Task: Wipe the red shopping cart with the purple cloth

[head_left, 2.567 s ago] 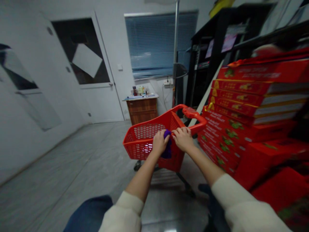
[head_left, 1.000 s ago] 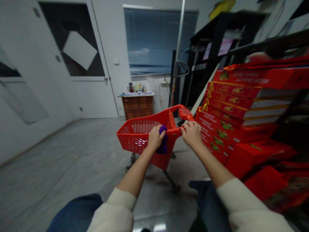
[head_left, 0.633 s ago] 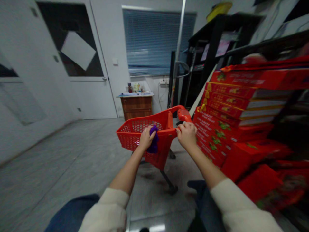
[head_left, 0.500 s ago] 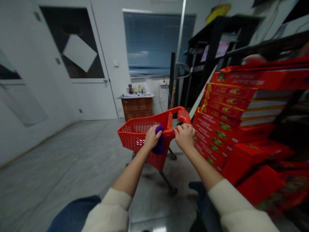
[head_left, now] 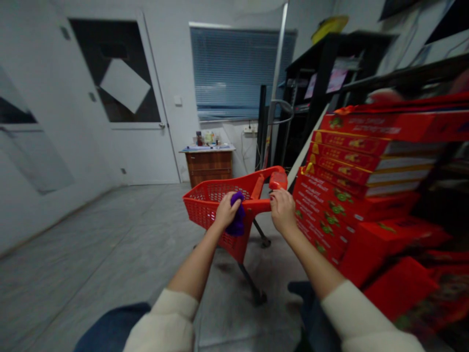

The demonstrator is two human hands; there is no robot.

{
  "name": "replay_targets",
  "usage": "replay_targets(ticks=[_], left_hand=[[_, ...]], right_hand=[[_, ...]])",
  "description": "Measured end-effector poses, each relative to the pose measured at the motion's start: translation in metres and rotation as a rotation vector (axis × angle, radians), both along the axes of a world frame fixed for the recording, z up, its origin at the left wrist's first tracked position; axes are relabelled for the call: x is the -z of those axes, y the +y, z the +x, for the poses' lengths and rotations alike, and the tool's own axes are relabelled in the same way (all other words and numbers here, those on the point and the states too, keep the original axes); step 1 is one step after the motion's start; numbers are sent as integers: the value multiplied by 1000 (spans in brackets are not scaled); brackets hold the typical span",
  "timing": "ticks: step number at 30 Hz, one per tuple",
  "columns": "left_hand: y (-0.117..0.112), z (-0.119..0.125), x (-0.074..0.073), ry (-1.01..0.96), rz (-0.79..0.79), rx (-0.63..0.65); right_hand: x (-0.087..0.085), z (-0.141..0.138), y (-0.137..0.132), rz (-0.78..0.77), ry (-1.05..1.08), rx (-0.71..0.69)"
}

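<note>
The left hand is closed around a purple cloth and presses it against the back rim of a red plastic cart. The right hand is wrapped tight around the cart's handle, just beside the left. The cart stands on the grey floor in front of the person. It looks tilted, with 1 wheel near the person's knees and another further back.

The main risk is the stack of red boxes right beside the cart on the right. A push or swing that way could knock the handle end into the stack and shift the boxes. The cart could also roll or tip, since it is light, on wheels, and steadied by only 1 full grip. The cloth could slip out of the left hand if the rim moves under it.

The cart's mesh basket is the only container close by. Its near wall hides most of the inside, and nothing can be made out in it. A wooden cabinet by the far wall carries small items too blurred to name.
</note>
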State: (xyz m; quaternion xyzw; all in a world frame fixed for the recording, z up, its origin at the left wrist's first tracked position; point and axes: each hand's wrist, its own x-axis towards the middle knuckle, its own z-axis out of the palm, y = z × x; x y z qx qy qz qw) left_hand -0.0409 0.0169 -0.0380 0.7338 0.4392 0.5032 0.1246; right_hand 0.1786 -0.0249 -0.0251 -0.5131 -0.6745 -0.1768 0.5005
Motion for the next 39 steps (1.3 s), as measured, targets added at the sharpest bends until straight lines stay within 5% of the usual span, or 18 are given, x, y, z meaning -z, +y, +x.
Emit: replay_targets(ticks=[6,14,21,29,39], left_hand=[[-21,34,-18,77,118,175],[-4,-4,-3,-30,-3,33],[-18,21,-15,45,107,156],[6,-16,1,-103,-42,-9],[-17,7,-12,-2,27,112]], right_hand=[[8,-9,2,25,59,23],[6,-21,-1,46,78,28],[7,-32,-2,45,99,57],[3,-38,-7,43,108,38],[7,-40,-10,74,142,38]])
